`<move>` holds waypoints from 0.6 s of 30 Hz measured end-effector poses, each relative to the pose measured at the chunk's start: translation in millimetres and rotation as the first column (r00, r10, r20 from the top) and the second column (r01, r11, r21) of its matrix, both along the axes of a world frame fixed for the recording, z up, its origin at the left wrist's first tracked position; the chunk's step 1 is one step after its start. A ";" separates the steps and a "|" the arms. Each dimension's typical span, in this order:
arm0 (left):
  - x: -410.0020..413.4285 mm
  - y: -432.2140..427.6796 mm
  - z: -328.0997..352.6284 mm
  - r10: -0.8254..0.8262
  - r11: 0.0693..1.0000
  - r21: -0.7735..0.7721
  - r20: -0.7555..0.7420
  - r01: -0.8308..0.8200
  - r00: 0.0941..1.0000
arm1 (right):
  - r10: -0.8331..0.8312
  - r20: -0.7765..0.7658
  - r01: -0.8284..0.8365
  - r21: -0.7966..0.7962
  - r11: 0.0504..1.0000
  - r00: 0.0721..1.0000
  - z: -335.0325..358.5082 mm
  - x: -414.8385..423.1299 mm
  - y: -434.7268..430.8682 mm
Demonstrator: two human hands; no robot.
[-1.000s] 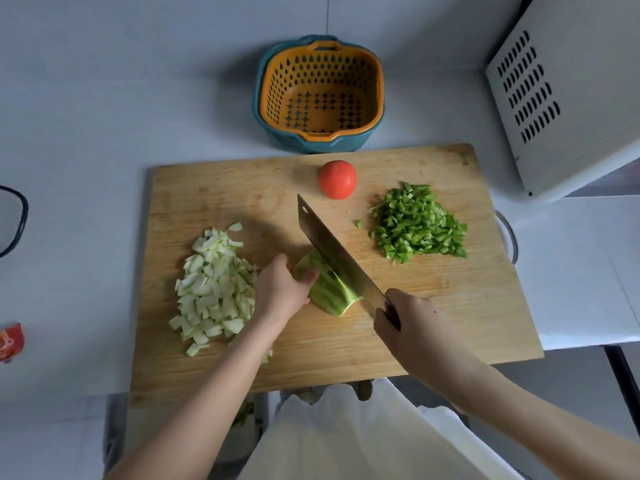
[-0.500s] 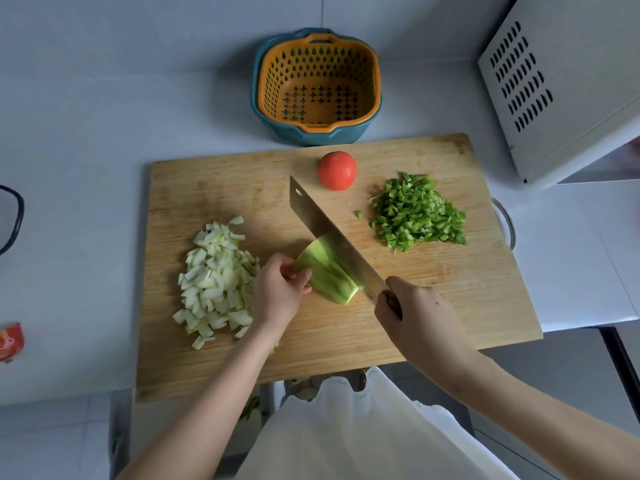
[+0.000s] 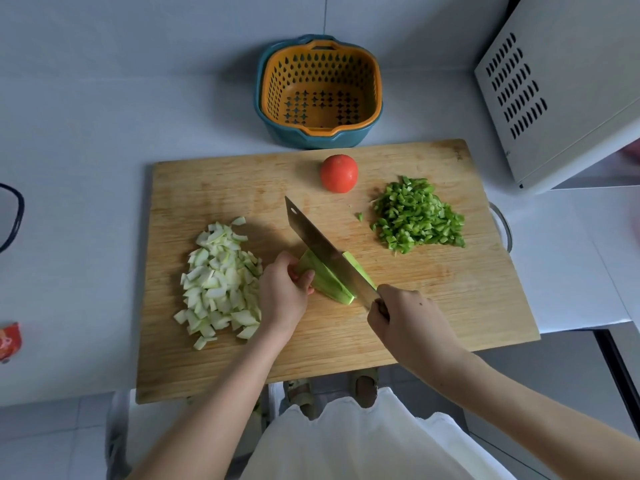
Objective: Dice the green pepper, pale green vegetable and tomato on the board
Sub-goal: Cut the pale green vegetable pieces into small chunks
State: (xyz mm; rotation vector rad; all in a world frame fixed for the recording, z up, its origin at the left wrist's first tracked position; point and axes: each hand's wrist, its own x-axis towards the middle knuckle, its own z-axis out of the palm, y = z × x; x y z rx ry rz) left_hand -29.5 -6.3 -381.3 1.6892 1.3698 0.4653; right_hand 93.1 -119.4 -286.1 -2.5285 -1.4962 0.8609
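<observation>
From my feed, the knife's handle is swallowed by the right hand (image 3: pixel 405 317), whose fingers are curled tight round it, so I can only see the broad blade of the cleaver (image 3: pixel 322 244) running up and to the left from the fist. The blade lies across the pale green vegetable (image 3: pixel 323 280), hiding its middle; I cannot tell how deep the edge sits. The left hand (image 3: pixel 282 292) grips the vegetable's left end with bent fingers, thumb on the near side, and covers that end. This piece lies near the middle of the wooden board (image 3: pixel 450 289). Just left of that hand is the heap of pale diced pieces (image 3: pixel 221 278); the diced green pepper (image 3: pixel 415 216) is piled towards the right, and the whole tomato (image 3: pixel 338 173) stands near the far edge. A dark loop (image 3: pixel 15 216) and a red packet (image 3: pixel 8 341) are cut off at the left margin, too little shown to identify. The board rests on a pale grey counter (image 3: pixel 104 133), overhanging its near edge. Beyond it sits an orange perforated basket (image 3: pixel 322 88) nested in a teal bowl, and a white vented appliance (image 3: pixel 561 81) fills the upper right corner.
</observation>
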 end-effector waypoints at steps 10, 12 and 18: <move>2.6 1.9 1.9 0.037 0.998 -0.049 0.048 -0.034 0.998 | -0.028 -0.026 0.027 -0.058 0.998 0.999 -12.2 4.5 7.3; 3.0 2.2 1.6 0.038 0.997 -0.075 0.050 -0.035 0.998 | -0.019 -0.044 0.016 -0.073 0.997 0.999 -8.3 6.4 12.0; 2.1 2.1 2.9 0.007 0.995 -0.099 0.055 -0.001 0.998 | 0.014 -0.017 -0.016 -0.121 0.993 1.000 1.7 2.0 17.7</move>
